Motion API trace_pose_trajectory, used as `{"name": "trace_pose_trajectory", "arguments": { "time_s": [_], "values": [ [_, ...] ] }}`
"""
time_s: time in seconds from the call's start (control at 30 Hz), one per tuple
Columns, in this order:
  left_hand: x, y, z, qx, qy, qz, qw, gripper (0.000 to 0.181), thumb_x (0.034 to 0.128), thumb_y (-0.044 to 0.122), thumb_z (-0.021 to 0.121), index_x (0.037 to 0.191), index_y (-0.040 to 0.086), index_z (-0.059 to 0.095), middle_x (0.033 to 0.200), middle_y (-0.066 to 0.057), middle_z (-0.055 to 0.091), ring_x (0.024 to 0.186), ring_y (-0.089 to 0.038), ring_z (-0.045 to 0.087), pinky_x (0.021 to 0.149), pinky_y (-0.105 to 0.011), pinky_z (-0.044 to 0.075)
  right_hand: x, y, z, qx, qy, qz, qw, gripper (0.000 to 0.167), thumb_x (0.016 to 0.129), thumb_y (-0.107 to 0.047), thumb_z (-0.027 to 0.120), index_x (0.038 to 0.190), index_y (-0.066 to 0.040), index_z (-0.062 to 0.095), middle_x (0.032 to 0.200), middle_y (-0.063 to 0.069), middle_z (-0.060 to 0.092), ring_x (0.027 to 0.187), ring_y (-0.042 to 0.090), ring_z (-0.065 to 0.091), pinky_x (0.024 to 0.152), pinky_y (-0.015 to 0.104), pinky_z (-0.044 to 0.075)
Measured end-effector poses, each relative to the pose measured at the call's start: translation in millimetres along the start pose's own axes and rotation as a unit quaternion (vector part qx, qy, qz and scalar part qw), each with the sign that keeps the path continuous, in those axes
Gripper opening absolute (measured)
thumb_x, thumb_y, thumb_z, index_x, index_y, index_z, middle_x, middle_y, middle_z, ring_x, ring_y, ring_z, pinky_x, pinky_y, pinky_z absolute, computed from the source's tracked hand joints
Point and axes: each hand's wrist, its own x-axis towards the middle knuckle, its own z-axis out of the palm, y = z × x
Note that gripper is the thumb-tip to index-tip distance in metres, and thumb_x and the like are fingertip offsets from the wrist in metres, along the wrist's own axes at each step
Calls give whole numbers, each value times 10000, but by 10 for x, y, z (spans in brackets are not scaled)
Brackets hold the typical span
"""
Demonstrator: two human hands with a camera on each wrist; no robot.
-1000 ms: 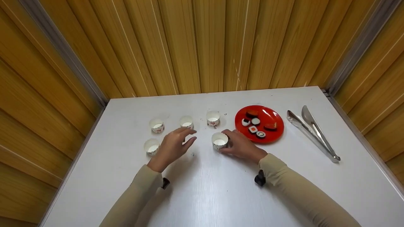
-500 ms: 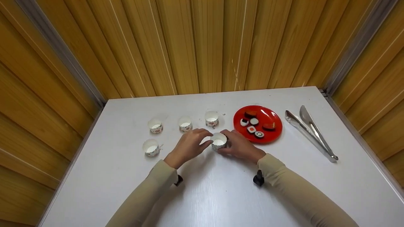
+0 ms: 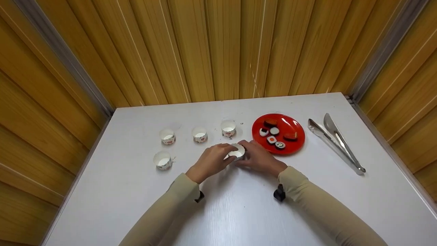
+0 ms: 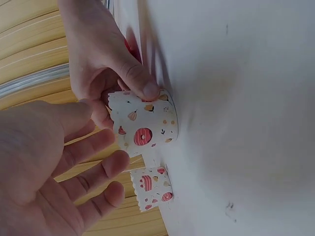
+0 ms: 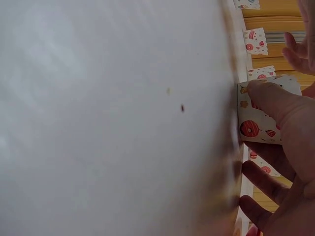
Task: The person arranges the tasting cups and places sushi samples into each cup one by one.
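Observation:
In the head view, my right hand (image 3: 257, 155) holds a white paper baking cup (image 3: 240, 156) upright on the table, to the left of the red plate. The right wrist view shows the right thumb along the side of this cup (image 5: 261, 130), which is printed with doughnuts. My left hand (image 3: 213, 160) is at the cup's left, with its thumb and forefinger at the scalloped rim. Seen from the left wrist, the left hand (image 4: 44, 167) has its fingers spread and loosely bent beside the cup (image 4: 142, 123). Whether its fingertips touch the rim, I cannot tell.
Several more baking cups (image 3: 200, 136) stand upright on the white table (image 3: 218, 212), behind and left of the hands. The red plate (image 3: 297, 147) carries several sushi pieces (image 3: 271, 139). Metal tongs (image 3: 336, 145) lie at the right. Wood-look walls surround the table's back and sides.
My left hand has moved right, from beside the left cups to the rim of the cup in my right hand. The right hand and its cup stay in place.

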Motion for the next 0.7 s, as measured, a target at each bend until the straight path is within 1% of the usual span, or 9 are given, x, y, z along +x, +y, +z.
{"name": "trace_pose_trajectory", "arguments": {
  "time_s": [0.2, 0.33, 0.5, 0.6, 0.7],
  "values": [
    [29, 25, 51, -64, -122, 37, 9999, 203, 966, 147, 738, 1156, 78, 753, 1139, -49, 749, 989, -190, 706, 822, -367, 571, -5, 4, 7, -137, 57, -91, 9998, 529, 856, -310, 854, 1299, -154, 608, 1009, -39, 623, 940, 181, 514, 819, 350, 437],
    [39, 26, 77, -70, -185, 87, 9998, 171, 955, 123, 747, 1121, 86, 766, 1088, -34, 754, 950, -177, 705, 791, -358, 574, -8, -3, 3, -113, 81, -134, 9998, 517, 864, -302, 846, 1301, -156, 612, 1065, -33, 648, 966, 191, 527, 848, 364, 447],
    [39, 23, 111, 83, -238, 24, 9997, 118, 961, 118, 734, 1068, 92, 776, 1036, -29, 753, 918, -172, 707, 757, -353, 572, -8, -12, 0, -62, 86, -135, 9999, 522, 866, -285, 844, 1314, -145, 615, 1172, -3, 676, 1003, 212, 541, 891, 383, 453],
    [33, 28, 118, 181, -247, 51, 9995, 74, 964, 100, 720, 1003, 98, 783, 964, -23, 750, 851, -174, 700, 721, -357, 563, -15, -18, -1, -103, 140, -166, 9997, 520, 859, -286, 848, 1300, -134, 617, 1170, 17, 684, 998, 228, 546, 888, 393, 452],
    [30, 34, 121, 192, -243, 96, 9995, 73, 960, 76, 713, 956, 101, 781, 901, -17, 745, 779, -171, 676, 687, -362, 549, -24, -22, -3, -181, 181, -181, 9995, 520, 853, -291, 850, 1287, -126, 616, 1150, 28, 687, 994, 237, 550, 886, 394, 450]
  ]
}}
